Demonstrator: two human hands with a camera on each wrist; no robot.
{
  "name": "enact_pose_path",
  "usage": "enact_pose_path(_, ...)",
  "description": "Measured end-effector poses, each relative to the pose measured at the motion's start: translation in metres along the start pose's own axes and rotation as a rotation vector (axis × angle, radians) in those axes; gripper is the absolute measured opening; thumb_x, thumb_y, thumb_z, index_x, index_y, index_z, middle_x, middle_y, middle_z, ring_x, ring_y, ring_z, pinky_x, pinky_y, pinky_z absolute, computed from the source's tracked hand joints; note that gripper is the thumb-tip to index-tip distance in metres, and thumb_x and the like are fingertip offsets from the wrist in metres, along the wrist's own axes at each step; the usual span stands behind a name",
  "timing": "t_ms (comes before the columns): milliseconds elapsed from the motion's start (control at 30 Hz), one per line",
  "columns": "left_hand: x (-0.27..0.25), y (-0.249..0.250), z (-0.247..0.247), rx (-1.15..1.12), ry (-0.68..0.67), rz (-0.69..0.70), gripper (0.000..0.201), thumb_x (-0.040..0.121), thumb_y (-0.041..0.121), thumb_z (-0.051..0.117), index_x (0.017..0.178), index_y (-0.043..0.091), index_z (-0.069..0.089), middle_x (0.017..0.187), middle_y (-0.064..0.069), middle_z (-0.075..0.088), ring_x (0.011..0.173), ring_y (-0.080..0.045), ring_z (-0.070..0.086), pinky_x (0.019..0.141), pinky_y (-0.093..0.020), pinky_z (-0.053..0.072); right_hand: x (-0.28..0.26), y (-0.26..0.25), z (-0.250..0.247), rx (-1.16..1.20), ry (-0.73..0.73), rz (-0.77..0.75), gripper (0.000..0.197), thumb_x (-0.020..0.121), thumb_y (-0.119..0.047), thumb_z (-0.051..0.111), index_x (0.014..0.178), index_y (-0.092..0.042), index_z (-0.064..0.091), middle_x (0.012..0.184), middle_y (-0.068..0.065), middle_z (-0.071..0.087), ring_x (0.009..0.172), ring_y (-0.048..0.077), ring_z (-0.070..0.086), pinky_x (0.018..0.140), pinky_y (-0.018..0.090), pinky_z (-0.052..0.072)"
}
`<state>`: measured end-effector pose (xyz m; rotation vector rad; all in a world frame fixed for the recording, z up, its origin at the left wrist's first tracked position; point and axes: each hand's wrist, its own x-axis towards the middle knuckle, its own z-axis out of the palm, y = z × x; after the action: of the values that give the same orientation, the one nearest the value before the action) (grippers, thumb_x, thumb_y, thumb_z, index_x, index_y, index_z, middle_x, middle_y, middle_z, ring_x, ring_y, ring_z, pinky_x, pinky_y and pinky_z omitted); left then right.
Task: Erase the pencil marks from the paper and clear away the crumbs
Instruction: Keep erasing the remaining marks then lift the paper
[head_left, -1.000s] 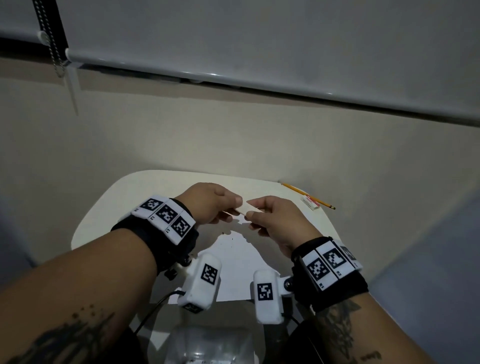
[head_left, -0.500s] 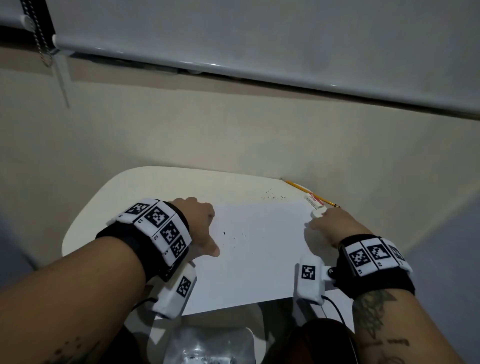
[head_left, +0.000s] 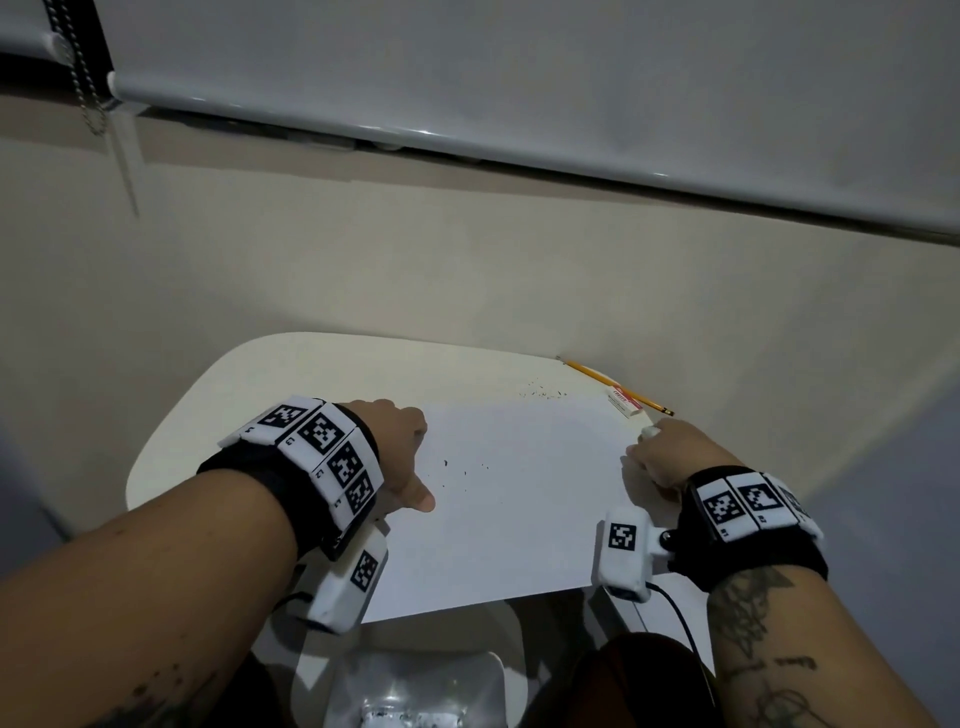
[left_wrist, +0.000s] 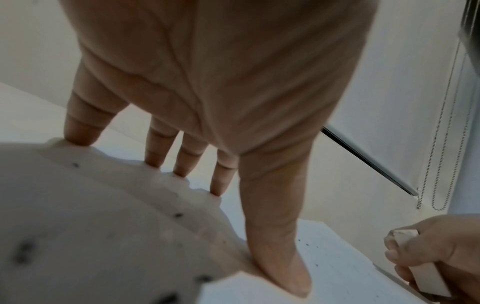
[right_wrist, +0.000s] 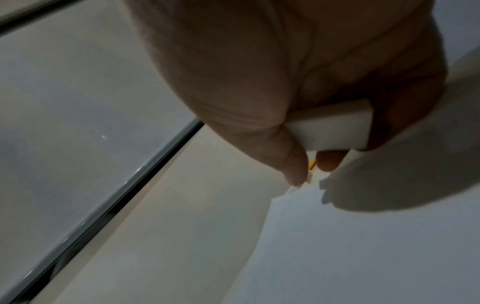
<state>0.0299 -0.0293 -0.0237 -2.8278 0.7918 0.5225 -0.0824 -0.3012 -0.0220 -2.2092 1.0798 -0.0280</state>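
A white sheet of paper (head_left: 519, 509) lies flat on the small white table (head_left: 311, 374). Dark crumbs (head_left: 462, 467) dot its left part, and more crumbs (head_left: 540, 392) lie on the table beyond its far edge. My left hand (head_left: 402, 457) presses the sheet's left edge with straight fingers (left_wrist: 182, 160), the thumb on the paper. My right hand (head_left: 665, 457) rests at the sheet's right edge and grips a white eraser (right_wrist: 332, 127), whose end (head_left: 649, 431) sticks out of the fist.
A yellow pencil (head_left: 613, 385) and a red-and-white eraser sleeve (head_left: 625, 404) lie at the table's far right corner, against the wall. A clear plastic container (head_left: 415, 696) sits below the table's near edge. A roller blind with a bead chain (head_left: 83, 78) hangs above.
A second ago both hands pinched the paper together above the table. The sheet now lies flat, and the hands have moved apart to its left and right edges.
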Motion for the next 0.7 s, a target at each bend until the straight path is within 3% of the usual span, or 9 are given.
enact_pose_path(100, 0.002, -0.001, 0.002, -0.004, 0.011, 0.011, 0.092, 0.066, 0.07, 0.072, 0.139, 0.025, 0.038, 0.126, 0.002, 0.052, 0.108, -0.024, 0.058, 0.078, -0.033, 0.045, 0.004, 0.002, -0.001, 0.001, -0.004, -0.014, 0.037, 0.094, -0.013, 0.06, 0.128, 0.0, 0.056, 0.117, 0.02, 0.061, 0.088, 0.027, 0.053, 0.08, 0.037, 0.05)
enact_pose_path(267, 0.004, -0.003, 0.004, -0.001, 0.009, 0.012, 0.091, 0.067, 0.069, 0.072, 0.139, 0.025, 0.039, 0.126, 0.002, 0.053, 0.108, -0.024, 0.058, 0.082, -0.034, 0.046, 0.002, 0.0, -0.005, -0.051, -0.026, -0.009, 0.019, 0.091, -0.016, 0.059, 0.107, -0.006, 0.057, 0.096, 0.01, 0.062, 0.08, 0.027, 0.058, 0.066, 0.028, 0.041)
enact_pose_path(400, 0.004, -0.003, 0.003, -0.023, -0.002, 0.009, 0.088, 0.068, 0.068, 0.072, 0.138, 0.025, 0.04, 0.126, 0.002, 0.053, 0.109, -0.024, 0.058, 0.082, -0.034, 0.047, 0.002, 0.0, -0.004, -0.034, -0.01, -0.056, 0.032, 0.089, -0.014, 0.066, 0.117, -0.008, 0.052, 0.111, 0.011, 0.061, 0.102, 0.029, 0.059, 0.08, 0.031, 0.043)
enact_pose_path(500, 0.002, -0.009, 0.006, -0.057, 0.048, 0.009, 0.089, 0.064, 0.072, 0.069, 0.133, 0.023, 0.042, 0.12, 0.002, 0.054, 0.104, -0.023, 0.059, 0.084, -0.037, 0.05, 0.002, 0.0, -0.006, -0.021, 0.034, -0.115, 0.021, 0.09, -0.012, 0.064, 0.109, -0.004, 0.06, 0.102, 0.014, 0.061, 0.091, 0.028, 0.056, 0.076, 0.029, 0.04)
enact_pose_path(600, -0.002, -0.018, 0.004, -0.167, 0.125, -0.038, 0.109, 0.065, 0.073, 0.068, 0.151, 0.026, 0.022, 0.147, -0.005, 0.04, 0.129, -0.028, 0.047, 0.102, -0.044, 0.044, -0.003, -0.002, -0.013, 0.076, 0.118, -0.189, 0.008, 0.093, -0.008, 0.059, 0.097, -0.002, 0.063, 0.093, 0.015, 0.058, 0.084, 0.026, 0.052, 0.072, 0.028, 0.036)
enact_pose_path(700, -0.006, -0.027, -0.008, -0.31, 0.196, -0.111, 0.112, 0.074, 0.065, 0.07, 0.156, 0.024, 0.005, 0.151, -0.011, 0.036, 0.134, -0.031, 0.043, 0.106, -0.044, 0.041, -0.01, -0.005, -0.021, 0.2, 0.222, -0.234, 0.009, 0.095, -0.011, 0.056, 0.092, -0.005, 0.061, 0.088, 0.013, 0.058, 0.081, 0.026, 0.053, 0.064, 0.03, 0.036)
